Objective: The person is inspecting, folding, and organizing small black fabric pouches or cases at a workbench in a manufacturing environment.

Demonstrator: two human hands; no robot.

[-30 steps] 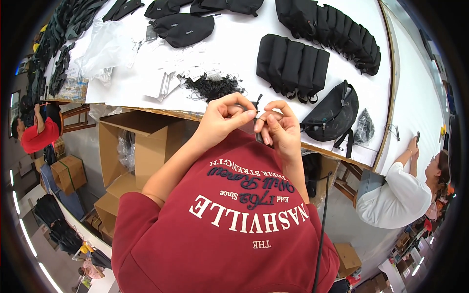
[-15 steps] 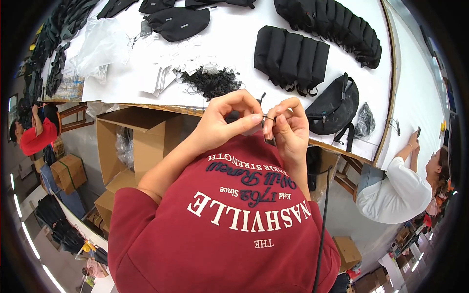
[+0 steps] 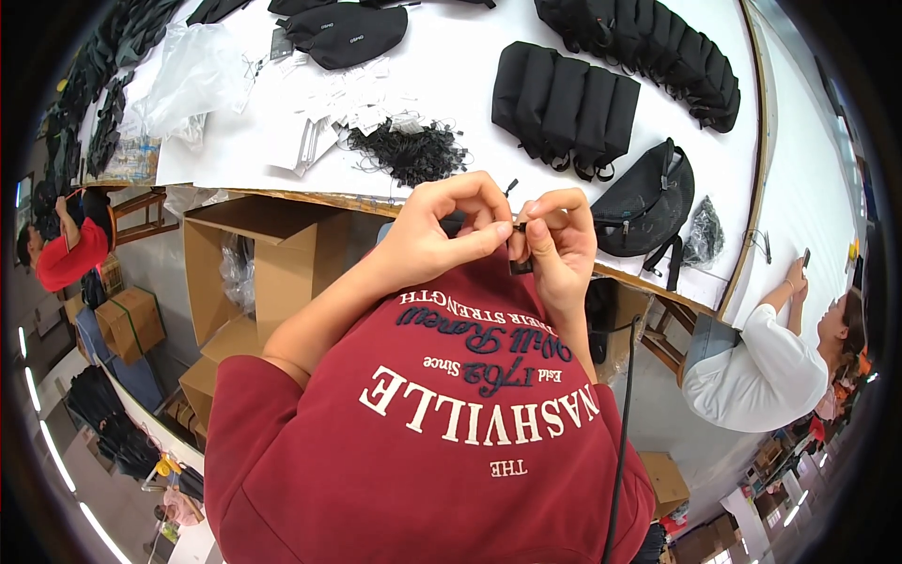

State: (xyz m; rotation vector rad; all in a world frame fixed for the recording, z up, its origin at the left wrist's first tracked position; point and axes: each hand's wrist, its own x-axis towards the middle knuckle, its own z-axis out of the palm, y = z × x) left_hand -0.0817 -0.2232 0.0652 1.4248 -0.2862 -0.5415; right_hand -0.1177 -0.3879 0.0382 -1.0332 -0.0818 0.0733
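The small black piece (image 3: 520,267), perhaps a corded tag though too small to tell, is held at the near edge of the white table (image 3: 221,167). The left hand (image 3: 458,219) pinches one end between thumb and forefinger; the right hand (image 3: 562,242) has its fingertips closed on it. On the table lie a tangle of black cords (image 3: 410,153), white slips (image 3: 362,99) and black bags (image 3: 566,108).
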